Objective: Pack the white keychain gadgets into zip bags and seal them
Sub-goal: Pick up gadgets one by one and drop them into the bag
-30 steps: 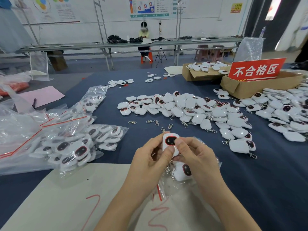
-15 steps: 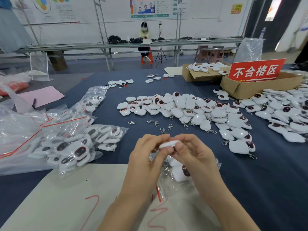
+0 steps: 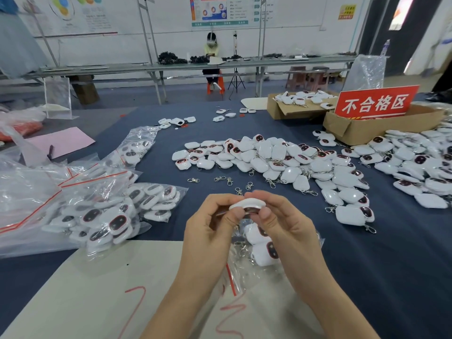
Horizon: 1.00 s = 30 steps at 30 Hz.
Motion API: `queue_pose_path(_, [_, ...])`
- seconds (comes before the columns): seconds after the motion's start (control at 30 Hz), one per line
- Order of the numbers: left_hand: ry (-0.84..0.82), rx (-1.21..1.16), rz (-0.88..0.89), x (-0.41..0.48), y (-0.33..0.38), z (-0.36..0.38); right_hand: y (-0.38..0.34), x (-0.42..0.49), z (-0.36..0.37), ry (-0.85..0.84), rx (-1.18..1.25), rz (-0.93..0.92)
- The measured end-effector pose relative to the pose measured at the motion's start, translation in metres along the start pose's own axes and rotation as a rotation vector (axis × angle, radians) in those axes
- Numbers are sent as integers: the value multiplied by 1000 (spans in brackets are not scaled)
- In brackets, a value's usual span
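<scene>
Held gadget (image 3: 247,204) edge-on at frame centre, pinched between left hand (image 3: 210,231) and right hand (image 3: 286,226), just above bag (image 3: 244,272); could have slipped from so thin a grip and missed the mouth.

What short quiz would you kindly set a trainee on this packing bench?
1. True or false: the left hand and right hand both hold one white gadget.
2. The red sign stands at: A a cardboard box; B a stool; C a tripod.
3. On which side of the table lie the filled zip bags?
Key: 1 true; 2 A; 3 left.
</scene>
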<state>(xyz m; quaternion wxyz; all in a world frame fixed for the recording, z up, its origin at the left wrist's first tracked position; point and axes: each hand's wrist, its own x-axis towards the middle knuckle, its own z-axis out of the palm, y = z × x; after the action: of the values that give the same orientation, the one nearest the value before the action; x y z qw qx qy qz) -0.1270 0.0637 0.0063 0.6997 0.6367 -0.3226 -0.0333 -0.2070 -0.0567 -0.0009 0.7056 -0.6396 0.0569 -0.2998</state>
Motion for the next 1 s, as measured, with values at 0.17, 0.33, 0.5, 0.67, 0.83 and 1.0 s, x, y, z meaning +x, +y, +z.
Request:
queue_pose_path(0.17, [-96, 11, -34, -2, -1, 1, 5, 1, 1, 149, -170, -75])
queue_pose_path(0.33, [-71, 23, 10, -3, -4, 2, 9, -3, 2, 132, -325, -189])
queue_pose_path(0.5, [-72, -15, 13, -4, -6, 3, 6, -1, 1, 117, -358, -170])
queue_pose_path(0.67, [-105, -356, -173, -5, -2, 7, 7, 0, -3, 66, -271, -108])
queue_pose_path(0.83, [-130, -119, -71, -7, -1, 10, 7, -4, -4, 110, -455, -160])
queue_pose_path(1.0, [-72, -90, -40, -7, -3, 10, 7, -2, -1, 145, -370, -124])
